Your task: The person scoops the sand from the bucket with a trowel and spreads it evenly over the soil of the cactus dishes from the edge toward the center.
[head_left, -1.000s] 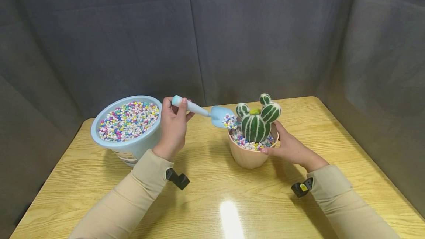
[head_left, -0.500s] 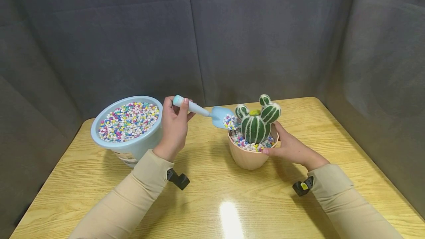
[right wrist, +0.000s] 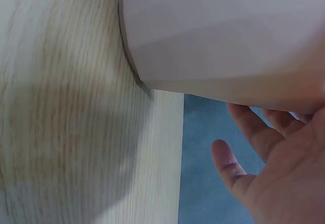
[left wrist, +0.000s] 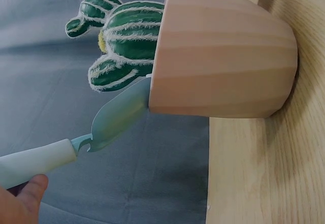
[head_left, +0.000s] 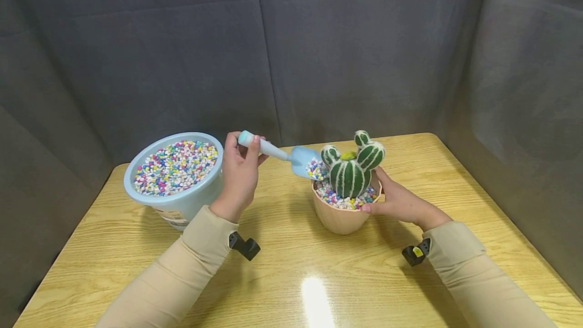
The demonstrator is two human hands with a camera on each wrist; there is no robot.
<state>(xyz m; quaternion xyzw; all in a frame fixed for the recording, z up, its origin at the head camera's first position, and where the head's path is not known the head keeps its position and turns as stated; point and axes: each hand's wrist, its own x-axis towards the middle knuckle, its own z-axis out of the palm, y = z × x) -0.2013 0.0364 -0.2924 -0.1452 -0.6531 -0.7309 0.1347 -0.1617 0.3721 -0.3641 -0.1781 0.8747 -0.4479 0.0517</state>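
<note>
My left hand (head_left: 240, 178) grips the pale handle of a small light-blue trowel (head_left: 300, 158). Colored pebbles (head_left: 316, 169) lie at the tip of its blade, which reaches over the left rim of a peach flowerpot (head_left: 339, 218). In the left wrist view the tilted trowel blade (left wrist: 119, 115) meets the pot's rim. A green, white-striped cactus (head_left: 349, 178) stands in the pot, ringed by more pebbles. My right hand (head_left: 401, 202) holds the pot's right side, thumb at the near rim and fingers behind. The right wrist view shows its fingers (right wrist: 251, 125) against the pot wall.
Left of my left hand, a light-blue bucket (head_left: 200, 205) full of multicolored pebbles stands on the wooden table (head_left: 282, 262). Grey curtains (head_left: 182, 54) enclose the table at the back and sides.
The cactus and pot have tipped slightly toward me and left, my right hand shifting a little with them. The trowel blade has edged slightly right and down.
</note>
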